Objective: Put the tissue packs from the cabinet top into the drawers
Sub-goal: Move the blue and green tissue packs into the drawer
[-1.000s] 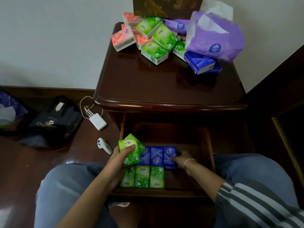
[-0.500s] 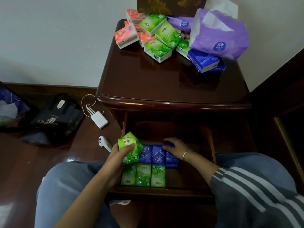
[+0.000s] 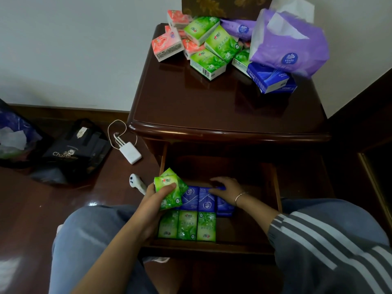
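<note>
The open drawer (image 3: pixel 273 187) of the dark cabinet (image 3: pixel 222 107) holds a front row of three green tissue packs (image 3: pixel 186 227) and behind it a row of blue packs (image 3: pixel 198 199). My left hand (image 3: pixel 156 200) grips two green packs (image 3: pixel 168 189) above the drawer's left side. My right hand (image 3: pixel 228 188) lies on top of the right blue packs, its fingers curved over their far ends. On the cabinet top lie pink packs (image 3: pixel 167 46), green packs (image 3: pixel 209 62), blue packs (image 3: pixel 271 79) and a large purple tissue bag (image 3: pixel 290 43).
On the floor to the left lie a white charger with cable (image 3: pixel 130 154), a white handheld device (image 3: pixel 135 182) and a black bag (image 3: pixel 74 151). My knees in blue jeans flank the drawer. A dark wooden bed frame (image 3: pixel 373 166) stands on the right.
My right hand has moved from the right end of the blue row up onto its far edge. The left hand keeps the green packs almost still.
</note>
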`<state>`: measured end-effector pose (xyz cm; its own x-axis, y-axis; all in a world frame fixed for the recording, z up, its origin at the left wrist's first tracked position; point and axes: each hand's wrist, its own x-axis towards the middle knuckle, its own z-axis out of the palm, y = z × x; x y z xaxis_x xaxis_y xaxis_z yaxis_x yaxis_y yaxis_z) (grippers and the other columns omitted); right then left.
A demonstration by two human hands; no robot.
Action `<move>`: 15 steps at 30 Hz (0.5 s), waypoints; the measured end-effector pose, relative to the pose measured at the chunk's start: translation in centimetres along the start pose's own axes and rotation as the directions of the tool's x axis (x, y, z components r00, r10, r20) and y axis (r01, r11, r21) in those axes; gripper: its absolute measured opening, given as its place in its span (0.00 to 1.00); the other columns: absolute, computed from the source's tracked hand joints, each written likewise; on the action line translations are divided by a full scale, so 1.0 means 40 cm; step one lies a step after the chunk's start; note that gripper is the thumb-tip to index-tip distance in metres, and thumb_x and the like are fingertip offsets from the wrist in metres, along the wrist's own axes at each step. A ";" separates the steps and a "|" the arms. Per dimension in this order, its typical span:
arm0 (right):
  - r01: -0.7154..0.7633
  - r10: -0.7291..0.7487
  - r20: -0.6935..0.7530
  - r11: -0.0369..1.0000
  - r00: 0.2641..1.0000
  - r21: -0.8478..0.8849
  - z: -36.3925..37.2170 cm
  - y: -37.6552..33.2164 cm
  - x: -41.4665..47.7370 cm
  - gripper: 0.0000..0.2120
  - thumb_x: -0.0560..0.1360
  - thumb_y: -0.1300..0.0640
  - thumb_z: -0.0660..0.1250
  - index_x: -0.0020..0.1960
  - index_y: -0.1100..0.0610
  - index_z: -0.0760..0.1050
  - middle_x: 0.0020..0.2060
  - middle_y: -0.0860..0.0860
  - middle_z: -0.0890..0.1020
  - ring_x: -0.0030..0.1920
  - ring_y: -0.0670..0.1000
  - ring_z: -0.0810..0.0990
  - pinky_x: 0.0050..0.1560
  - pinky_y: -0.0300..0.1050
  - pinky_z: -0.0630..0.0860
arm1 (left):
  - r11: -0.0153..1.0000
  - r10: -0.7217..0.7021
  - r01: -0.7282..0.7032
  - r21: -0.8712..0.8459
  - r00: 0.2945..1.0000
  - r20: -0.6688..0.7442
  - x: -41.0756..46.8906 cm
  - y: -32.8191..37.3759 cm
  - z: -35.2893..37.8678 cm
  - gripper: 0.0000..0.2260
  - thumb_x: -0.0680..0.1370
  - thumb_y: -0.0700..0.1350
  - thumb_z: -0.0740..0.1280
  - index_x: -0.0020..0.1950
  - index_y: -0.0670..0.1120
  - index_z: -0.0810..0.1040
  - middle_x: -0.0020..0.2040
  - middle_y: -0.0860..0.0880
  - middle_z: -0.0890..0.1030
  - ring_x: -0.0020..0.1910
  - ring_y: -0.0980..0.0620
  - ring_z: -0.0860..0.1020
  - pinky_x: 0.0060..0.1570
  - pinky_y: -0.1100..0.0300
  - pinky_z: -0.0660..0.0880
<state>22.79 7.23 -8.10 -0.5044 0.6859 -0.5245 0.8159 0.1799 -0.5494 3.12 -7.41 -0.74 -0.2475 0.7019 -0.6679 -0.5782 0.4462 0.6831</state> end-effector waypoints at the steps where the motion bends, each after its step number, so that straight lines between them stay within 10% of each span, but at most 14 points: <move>1: -0.045 0.048 -0.037 0.996 0.998 0.078 -0.009 0.005 -0.009 0.26 0.74 0.47 0.67 0.69 0.52 0.68 0.69 0.54 0.70 0.69 0.56 0.67 0.69 0.47 0.64 | 1.000 0.000 0.000 0.003 1.000 -0.004 0.002 0.000 -0.002 0.21 0.76 0.46 0.69 0.67 0.48 0.70 0.59 0.42 0.81 0.55 0.42 0.82 0.48 0.49 0.80; 9: -0.330 0.377 -0.080 0.881 0.923 0.339 -0.008 0.026 -0.093 0.27 0.73 0.56 0.70 0.69 0.60 0.65 0.65 0.58 0.74 0.63 0.57 0.74 0.60 0.48 0.71 | 0.994 -0.061 0.060 0.088 0.998 0.008 -0.001 -0.005 0.005 0.22 0.75 0.46 0.71 0.66 0.48 0.68 0.57 0.42 0.81 0.52 0.43 0.83 0.46 0.47 0.81; 12: -0.225 0.313 -0.177 0.893 0.933 0.390 -0.045 -0.024 -0.135 0.24 0.75 0.51 0.66 0.69 0.56 0.67 0.65 0.55 0.74 0.63 0.54 0.73 0.58 0.45 0.71 | 0.974 -0.081 0.059 0.220 0.992 0.092 -0.013 -0.018 0.021 0.24 0.74 0.46 0.72 0.68 0.49 0.68 0.58 0.43 0.81 0.55 0.42 0.82 0.59 0.40 0.76; 15: -0.154 0.146 0.066 0.758 0.987 0.634 -0.085 -0.097 -0.197 0.12 0.76 0.48 0.64 0.59 0.47 0.73 0.60 0.51 0.78 0.51 0.47 0.78 0.47 0.39 0.74 | 0.922 -0.150 0.047 0.383 0.958 0.243 -0.031 -0.031 0.054 0.26 0.71 0.52 0.75 0.66 0.55 0.70 0.59 0.50 0.82 0.58 0.47 0.81 0.63 0.43 0.73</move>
<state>24.57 3.52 0.37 -0.3975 0.6571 -0.6405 0.5168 -0.4165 -0.7480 5.82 -7.63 -0.12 0.0384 0.7410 -0.6704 -0.2469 0.6571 0.7122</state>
